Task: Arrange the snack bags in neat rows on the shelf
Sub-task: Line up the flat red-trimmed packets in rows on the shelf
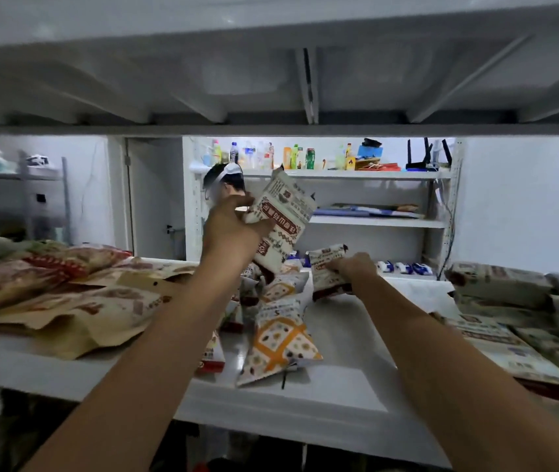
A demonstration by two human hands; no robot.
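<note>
Several flat bags (66,301): brown and red packs overlap at the left end of the shelf (339,400)
Left hand (233,226): raised above the shelf, fingers and thumb curled round the edge of the lifted bag (281,219)
Lifted bag: white with a brown band, tilted, clear of the shelf
Loose heap (271,287): small snack bags jumbled mid-shelf, below the lifted bag, between the two forearms
Orange-lattice bag (279,338): lies at the front of the heap, near the shelf edge
Small bag (325,272): white with dark ends, lower end on the shelf just right of the heap
Right hand (353,267): fingers curled, gripping the small bag's right side
Laid-out bags (509,335): pale packs lie flat side by side at the right end
Far rack (356,175): bottles stand along its top level, well behind
</note>
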